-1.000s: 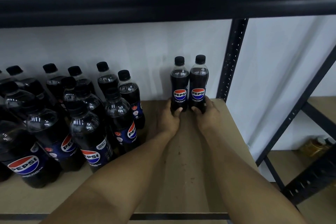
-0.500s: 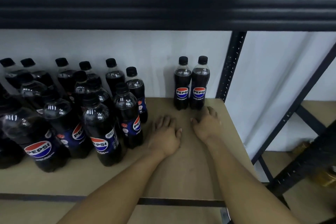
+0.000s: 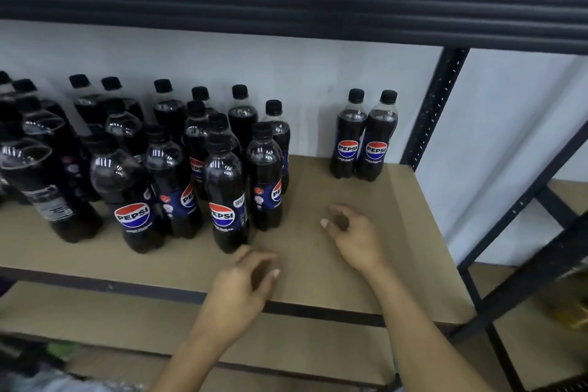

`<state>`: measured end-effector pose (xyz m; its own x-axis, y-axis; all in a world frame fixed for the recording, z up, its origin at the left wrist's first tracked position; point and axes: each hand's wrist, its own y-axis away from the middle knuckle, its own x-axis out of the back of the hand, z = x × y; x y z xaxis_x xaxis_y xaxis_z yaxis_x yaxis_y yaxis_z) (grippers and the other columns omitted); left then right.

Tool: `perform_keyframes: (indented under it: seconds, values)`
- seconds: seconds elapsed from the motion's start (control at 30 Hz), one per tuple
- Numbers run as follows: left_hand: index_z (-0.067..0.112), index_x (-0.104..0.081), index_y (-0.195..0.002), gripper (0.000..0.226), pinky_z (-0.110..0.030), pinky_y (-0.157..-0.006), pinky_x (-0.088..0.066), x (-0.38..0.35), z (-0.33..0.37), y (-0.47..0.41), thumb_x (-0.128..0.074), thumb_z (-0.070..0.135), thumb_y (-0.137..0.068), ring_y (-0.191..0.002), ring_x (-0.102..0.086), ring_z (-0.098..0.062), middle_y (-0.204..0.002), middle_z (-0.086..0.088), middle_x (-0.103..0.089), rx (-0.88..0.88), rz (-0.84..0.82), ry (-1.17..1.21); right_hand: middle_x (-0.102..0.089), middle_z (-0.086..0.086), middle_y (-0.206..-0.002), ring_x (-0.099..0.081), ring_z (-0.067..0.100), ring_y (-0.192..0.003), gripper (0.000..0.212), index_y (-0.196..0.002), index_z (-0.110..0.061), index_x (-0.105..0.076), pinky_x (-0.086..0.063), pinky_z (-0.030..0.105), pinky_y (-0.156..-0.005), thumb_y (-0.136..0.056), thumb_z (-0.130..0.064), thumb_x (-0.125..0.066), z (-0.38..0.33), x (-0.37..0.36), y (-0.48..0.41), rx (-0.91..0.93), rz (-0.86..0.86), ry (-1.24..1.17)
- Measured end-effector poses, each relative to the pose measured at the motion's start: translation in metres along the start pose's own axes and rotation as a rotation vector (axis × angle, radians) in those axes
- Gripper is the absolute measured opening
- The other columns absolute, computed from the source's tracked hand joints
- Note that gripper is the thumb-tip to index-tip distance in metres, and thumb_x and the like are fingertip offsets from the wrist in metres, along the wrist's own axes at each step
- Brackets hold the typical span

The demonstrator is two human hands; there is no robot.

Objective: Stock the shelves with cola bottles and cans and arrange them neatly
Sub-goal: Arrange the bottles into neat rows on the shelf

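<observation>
Head camera, looking down along my forearms: both my hands are empty. My left hand (image 3: 245,283) hangs over the near edge of the shelf board (image 3: 397,232), fingers loosely curled, thumb apart, gripping nothing. My right hand (image 3: 356,232) is further in and to the right, above bare board. Its fingers are likewise slack and bent, with nothing between them.

Outward from the left hand, the closest thing is the front bottle (image 3: 227,200) of the crowd of cola bottles (image 3: 127,149) that fills the left part of the board. It stands upright, cap up, label facing me, just beyond my left knuckles and a little left of them. A strip of board shows between, so I judge there is no contact. The others stand behind and to its left in loose, uneven ranks reaching back to the white wall (image 3: 286,73), some with labels turned aside.

Well beyond my right hand, in the far right corner beside the black upright post (image 3: 436,105), a pair of cola bottles (image 3: 348,137) stands side by side, labels forward. Bare board lies between that pair and the crowd.

I judge the next step is to take bottles from the crowd and extend the tidy row leftward from the pair. The left hand is the nearer. The front bottle's long axis is vertical, so a sideways wrap round its body from the near right suits. Its neighbours stand close and could be knocked.
</observation>
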<state>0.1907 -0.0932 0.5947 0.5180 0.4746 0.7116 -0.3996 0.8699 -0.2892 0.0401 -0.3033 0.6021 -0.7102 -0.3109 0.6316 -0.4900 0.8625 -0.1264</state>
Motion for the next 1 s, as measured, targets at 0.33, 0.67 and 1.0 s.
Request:
perform_keyframes:
  seconds: [0.33, 0.67, 1.0]
  values:
    - [0.026, -0.047, -0.138, 0.066, -0.033, -0.101, -0.051, 0.035, -0.049, -0.032, -0.081, 0.032, -0.082, -0.117, -0.058, -0.002, -0.131, 0.008, -0.058, 0.234, 0.279, 0.320, -0.064, -0.011, -0.131, -0.059, 0.004, -0.123, 0.075, -0.143, -0.026, -0.047, -0.045, 0.035, -0.111, -0.080, -0.008, -0.083, -0.070, -0.071, -0.011, 0.024, -0.192, -0.465]
    - [0.026, -0.043, -0.147, 0.067, -0.036, -0.107, -0.049, 0.041, -0.062, -0.033, -0.075, 0.024, -0.088, -0.126, -0.055, -0.001, -0.139, 0.015, -0.056, 0.190, 0.129, 0.379, -0.054, -0.011, -0.133, -0.058, 0.007, -0.119, 0.065, -0.137, -0.030, -0.050, -0.047, 0.027, -0.101, -0.081, -0.024, -0.084, -0.051, -0.062, 0.009, 0.020, 0.064, -0.320]
    - [0.027, -0.042, -0.147, 0.069, -0.021, -0.103, -0.044, 0.039, -0.062, -0.037, -0.076, 0.021, -0.088, -0.120, -0.053, 0.006, -0.138, 0.019, -0.055, 0.192, 0.111, 0.373, -0.056, -0.010, -0.131, -0.053, 0.009, -0.119, 0.067, -0.148, -0.021, -0.040, -0.040, 0.025, -0.098, -0.091, -0.014, -0.074, 0.004, 0.020, 0.005, -0.110, 0.209, -0.328]
